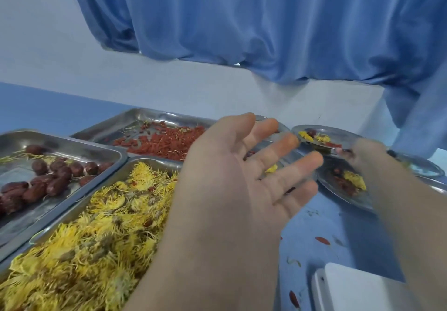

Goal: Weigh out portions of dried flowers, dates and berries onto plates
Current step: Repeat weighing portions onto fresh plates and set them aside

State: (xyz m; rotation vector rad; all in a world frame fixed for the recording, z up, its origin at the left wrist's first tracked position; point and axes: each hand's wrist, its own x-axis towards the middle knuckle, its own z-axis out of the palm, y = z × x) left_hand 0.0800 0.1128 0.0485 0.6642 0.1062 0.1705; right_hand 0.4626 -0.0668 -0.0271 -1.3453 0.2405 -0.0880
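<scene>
Left of the open, spread-fingered left hand (244,172) sit trays (150,159) of dried flowers (96,226), dates (48,180) and berries (159,143). Right of its fingertips (314,159) lie two portioned plates (336,198); the blurred right hand (370,163) meets the farther plate (343,134) at its rim, grip not discernible.

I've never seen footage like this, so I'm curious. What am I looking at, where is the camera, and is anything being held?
There is no machine here. A person works bare-handed, and the single picture comes from a camera worn on their head, looking down. The left hand hovers open, palm showing, and holds nothing. The right hand reaches a small metal plate; blur hides whether it grips it. On the blue table stand steel trays, one each for dates, red berries and yellow dried flowers. A second plate nearby also carries a mixed portion. The white object at the bottom edge may be a scale.
</scene>
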